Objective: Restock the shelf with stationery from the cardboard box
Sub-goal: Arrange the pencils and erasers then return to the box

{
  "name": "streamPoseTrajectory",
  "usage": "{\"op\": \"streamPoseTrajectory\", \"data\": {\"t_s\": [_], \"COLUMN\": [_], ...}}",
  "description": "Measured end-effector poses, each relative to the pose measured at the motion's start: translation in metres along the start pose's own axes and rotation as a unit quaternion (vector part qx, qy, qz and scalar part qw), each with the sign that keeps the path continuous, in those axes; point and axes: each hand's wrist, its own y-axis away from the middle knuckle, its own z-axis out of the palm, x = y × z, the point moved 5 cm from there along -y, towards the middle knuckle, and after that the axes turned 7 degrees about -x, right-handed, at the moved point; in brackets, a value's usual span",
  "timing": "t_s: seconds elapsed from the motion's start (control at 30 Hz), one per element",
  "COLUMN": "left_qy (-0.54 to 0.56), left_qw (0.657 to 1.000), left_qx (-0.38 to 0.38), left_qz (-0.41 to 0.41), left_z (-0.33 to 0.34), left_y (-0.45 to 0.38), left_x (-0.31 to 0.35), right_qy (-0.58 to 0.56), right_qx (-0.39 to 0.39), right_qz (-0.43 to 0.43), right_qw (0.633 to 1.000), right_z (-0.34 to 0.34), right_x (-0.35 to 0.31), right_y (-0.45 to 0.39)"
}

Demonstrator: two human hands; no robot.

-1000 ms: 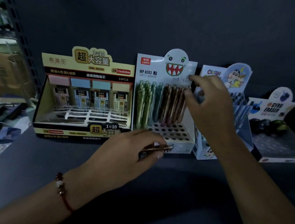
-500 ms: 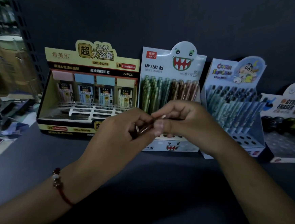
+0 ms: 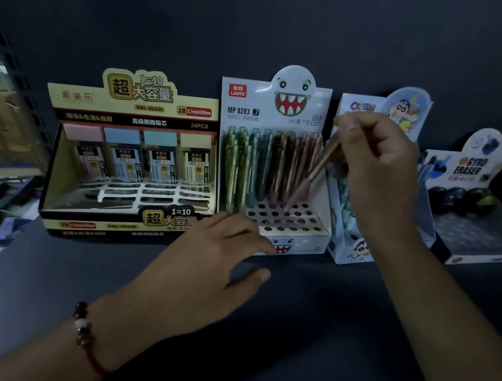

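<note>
A white monster-face pencil display box (image 3: 304,104) stands on the dark shelf (image 3: 293,329), with green, teal and brown mechanical pencils upright in its back rows and several bare holes in front. My right hand (image 3: 374,176) pinches a brown mechanical pencil (image 3: 312,174) with a pink grip, held slanted with its tip down over the holes at the right. My left hand (image 3: 208,262) hovers in front of the box with fingers loosely spread and holds nothing. The cardboard box is not in view.
A yellow pencil-lead display box (image 3: 129,156) stands to the left. A cartoon pen display (image 3: 356,246) and a gyro eraser display (image 3: 476,214) stand to the right. A dark back wall runs behind them; cluttered racks (image 3: 4,141) sit at far left.
Both hands met in front of the display and the pencil passed from my left hand to my right. My right hand then rose to the box's right side, and my left hand dropped back, empty.
</note>
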Motion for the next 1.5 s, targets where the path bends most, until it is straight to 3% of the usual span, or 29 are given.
{"op": "streamPoseTrajectory", "data": {"t_s": [0.2, 0.5, 0.87, 1.2, 1.33, 1.5], "left_qy": [-0.050, -0.055, -0.054, -0.029, 0.052, 0.031], "left_qw": [0.997, 0.997, 0.997, 0.997, 0.995, 0.993], "left_qx": [-0.057, -0.057, -0.052, -0.060, -0.049, -0.006], "left_qz": [-0.013, -0.007, 0.008, 0.043, 0.074, 0.117], "left_z": [0.008, 0.012, 0.008, 0.004, -0.004, 0.006], "left_y": [0.000, 0.002, 0.002, 0.007, 0.014, 0.032], "left_x": [0.000, -0.002, 0.001, 0.008, 0.026, 0.068], "right_qy": [0.070, 0.122, 0.141, 0.211, 0.219, 0.272], "right_qx": [-0.048, -0.134, -0.152, -0.138, -0.155, -0.221], "right_qz": [-0.024, 0.002, 0.056, 0.023, 0.031, 0.046], "right_qw": [0.996, 0.984, 0.977, 0.967, 0.963, 0.935], "right_z": [0.009, 0.030, 0.042, 0.049, 0.033, -0.033], "right_x": [0.003, 0.018, 0.034, 0.035, 0.018, -0.018], "right_y": [0.002, 0.010, 0.012, 0.016, 0.030, 0.108]}}
